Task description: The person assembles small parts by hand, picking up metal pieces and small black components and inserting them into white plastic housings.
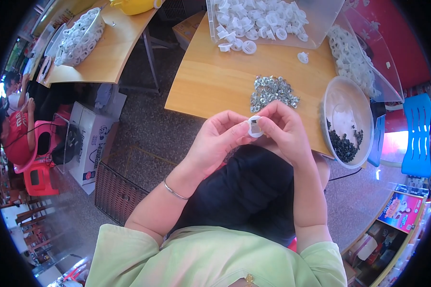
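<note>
Between both hands, just off the near edge of the table, is a small white plastic ring-shaped part (255, 127) with an opening in its middle. My left hand (220, 138) pinches its left side between thumb and fingers. On the other side my right hand (283, 126) grips it the same way. Right behind my fingers lies a pile of small shiny metal pieces (274, 92). To the right stands a round translucent bowl (366, 138) with small black pieces (344, 144) gathered at its near left.
A clear bin (316, 28) holding many white plastic parts (261, 19) lies at the back of the wooden table (201, 76). One loose white part (303, 57) sits apart. Another clear container (388, 62) is at right. A second table (110, 57) with a filled basket (81, 40) stands left, near a seated person (21, 129).
</note>
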Demonstrator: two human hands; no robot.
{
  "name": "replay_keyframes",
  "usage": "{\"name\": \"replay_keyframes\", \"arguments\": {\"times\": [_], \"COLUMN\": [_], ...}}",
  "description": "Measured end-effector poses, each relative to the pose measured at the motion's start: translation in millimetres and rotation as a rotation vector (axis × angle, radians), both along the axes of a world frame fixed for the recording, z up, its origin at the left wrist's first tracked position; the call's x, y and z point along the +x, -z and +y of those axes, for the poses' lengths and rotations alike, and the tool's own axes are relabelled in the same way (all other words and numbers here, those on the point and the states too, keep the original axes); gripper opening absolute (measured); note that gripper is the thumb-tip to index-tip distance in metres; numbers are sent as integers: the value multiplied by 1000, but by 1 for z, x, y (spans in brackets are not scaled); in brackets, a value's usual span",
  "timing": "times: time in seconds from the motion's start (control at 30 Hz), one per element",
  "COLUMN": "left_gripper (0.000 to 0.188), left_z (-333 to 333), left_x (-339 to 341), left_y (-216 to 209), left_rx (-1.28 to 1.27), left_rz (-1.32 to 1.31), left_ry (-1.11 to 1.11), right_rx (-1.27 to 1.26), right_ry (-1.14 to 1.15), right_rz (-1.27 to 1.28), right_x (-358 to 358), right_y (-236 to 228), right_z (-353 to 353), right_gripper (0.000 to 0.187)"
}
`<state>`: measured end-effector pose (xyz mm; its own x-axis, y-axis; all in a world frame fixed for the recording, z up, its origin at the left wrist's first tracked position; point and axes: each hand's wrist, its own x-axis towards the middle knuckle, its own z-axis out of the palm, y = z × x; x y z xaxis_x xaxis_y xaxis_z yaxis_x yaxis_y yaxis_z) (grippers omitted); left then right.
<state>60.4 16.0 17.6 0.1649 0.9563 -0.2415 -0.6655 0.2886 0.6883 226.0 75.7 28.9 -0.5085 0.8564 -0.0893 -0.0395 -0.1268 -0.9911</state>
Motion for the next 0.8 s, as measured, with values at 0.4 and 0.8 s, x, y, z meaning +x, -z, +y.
{"name": "replay_keyframes", "arguments": {"times": [0.4, 0.8], "left_gripper": [13, 12], "left_z": [2, 0], "left_x": [-1, 1], "left_y": [2, 7], "left_rx": [-18, -16], "left_rz": [-72, -44], "left_ry": [26, 19], "right_rx": [-144, -181], "right_ry": [-23, -72], "right_rz": [89, 125], "right_x": [0, 3], "right_y": [4, 8], "right_z": [3, 2], "right_gripper": [13, 15]}}
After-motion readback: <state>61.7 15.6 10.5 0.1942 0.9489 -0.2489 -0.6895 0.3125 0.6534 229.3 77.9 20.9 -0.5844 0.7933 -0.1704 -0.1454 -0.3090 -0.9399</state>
